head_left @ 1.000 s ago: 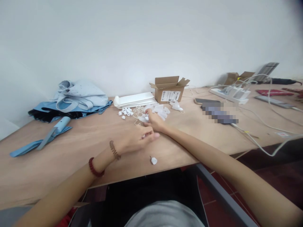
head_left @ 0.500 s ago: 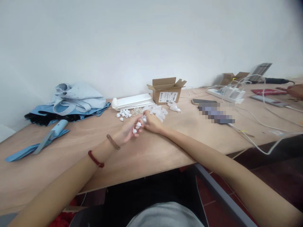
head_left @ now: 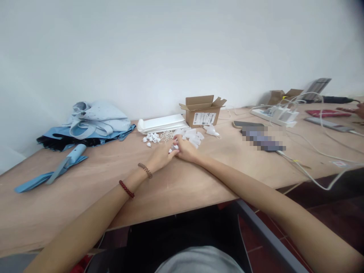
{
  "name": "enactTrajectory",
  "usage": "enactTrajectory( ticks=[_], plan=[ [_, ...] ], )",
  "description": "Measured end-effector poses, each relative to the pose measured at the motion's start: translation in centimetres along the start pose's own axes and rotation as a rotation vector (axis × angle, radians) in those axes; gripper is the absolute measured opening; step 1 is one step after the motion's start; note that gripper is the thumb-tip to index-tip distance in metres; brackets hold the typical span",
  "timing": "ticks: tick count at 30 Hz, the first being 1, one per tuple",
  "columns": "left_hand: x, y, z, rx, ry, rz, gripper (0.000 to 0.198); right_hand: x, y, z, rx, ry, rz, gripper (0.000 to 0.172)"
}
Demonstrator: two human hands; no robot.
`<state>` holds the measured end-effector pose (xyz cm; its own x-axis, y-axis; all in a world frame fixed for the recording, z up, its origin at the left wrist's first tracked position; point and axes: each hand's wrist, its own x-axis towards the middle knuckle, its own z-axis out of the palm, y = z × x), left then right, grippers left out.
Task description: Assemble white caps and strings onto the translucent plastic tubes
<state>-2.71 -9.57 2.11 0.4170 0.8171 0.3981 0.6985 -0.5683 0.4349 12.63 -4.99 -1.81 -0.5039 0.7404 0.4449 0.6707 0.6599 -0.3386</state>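
Note:
My left hand (head_left: 161,156), with a brown coil and a red bead bracelet on its wrist, is turned inward with its fingers curled. Against it rests my right hand (head_left: 187,149), also closed. Small white plastic pieces (head_left: 174,149) show between the two hands, and the fingers partly cover them. Just beyond the left hand lies a cluster of similar white pieces (head_left: 153,138). Thin whitish loops of cord (head_left: 167,135) are next to them. Frosted, translucent plastic pieces (head_left: 195,139) are spread behind the right hand.
A flat white packet (head_left: 163,124) and an open cardboard box (head_left: 202,113) stand by the wall. A blue umbrella (head_left: 75,153) and pale cloth (head_left: 99,117) lie left. Phones (head_left: 263,140), cables and a power strip (head_left: 275,115) are right, near another person's hand (head_left: 360,110).
My left hand has rolled over and moved right against my right hand, so the white pieces in its fingers are now mostly covered. The view has shifted slightly.

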Motion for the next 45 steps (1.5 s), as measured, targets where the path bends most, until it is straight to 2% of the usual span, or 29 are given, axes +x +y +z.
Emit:
enactTrajectory(
  ticks=[5,11,15,16,18,20,22,28,32,33,35,37,39,42,45],
  plan=[
    [-0.3,0.1,-0.5,0.038,-0.045,-0.025,0.02,0.1,0.0,-0.2,0.105,0.011,-0.066,0.049],
    [-1.0,0.1,-2.3,0.014,-0.025,-0.084,0.017,0.4,0.4,-0.3,0.129,0.004,-0.035,0.042],
    [-1.4,0.2,-1.6,-0.064,0.024,-0.09,0.019,0.5,0.5,0.0,0.076,-0.013,-0.029,0.042],
    [-1.5,0.3,-1.3,-0.105,0.042,-0.129,0.025,0.5,0.4,0.0,0.051,-0.018,-0.026,0.042],
    [-1.5,0.5,-0.6,-0.248,0.043,-0.293,0.037,0.4,0.3,0.0,-0.005,-0.034,-0.021,0.042],
    [-1.4,0.5,-0.2,-0.46,-0.026,-0.505,0.04,0.4,0.1,-0.1,-0.048,-0.046,-0.015,0.043],
    [-1.3,0.6,-0.4,-0.625,-0.094,-0.647,0.038,0.4,0.1,-0.1,-0.068,-0.046,-0.017,0.044],
    [-1.1,0.8,-1.3,-0.668,-0.161,-0.613,0.035,0.5,0.4,0.1,-0.085,-0.02,-0.002,0.046],
    [-0.9,0.5,-1.1,-0.675,-0.239,-0.702,0.043,0.4,0.4,0.2,-0.107,-0.002,-0.036,0.045],
    [-0.9,0.2,-1.2,-0.61,-0.23,-0.683,0.047,0.4,0.4,0.2,-0.113,-0.001,-0.044,0.045],
    [-0.8,-0.4,-1.3,-0.413,-0.144,-0.553,0.05,0.4,0.4,0.2,-0.124,-0.004,-0.046,0.044],
    [-0.8,-0.8,-1.7,-0.224,-0.02,-0.376,0.045,0.4,0.4,0.2,-0.126,-0.009,-0.036,0.043],
    [-0.8,-1.0,-2.0,-0.109,0.054,-0.232,0.036,0.4,0.3,0.2,-0.122,-0.01,-0.03,0.041],
    [-0.9,-0.8,-2.2,-0.025,0.032,-0.082,0.026,0.4,0.2,0.1,-0.112,-0.011,-0.028,0.04],
    [-1.0,-0.6,-1.8,-0.001,-0.005,-0.039,0.021,0.3,0.1,0.1,-0.114,-0.012,-0.025,0.042]
  ],
)
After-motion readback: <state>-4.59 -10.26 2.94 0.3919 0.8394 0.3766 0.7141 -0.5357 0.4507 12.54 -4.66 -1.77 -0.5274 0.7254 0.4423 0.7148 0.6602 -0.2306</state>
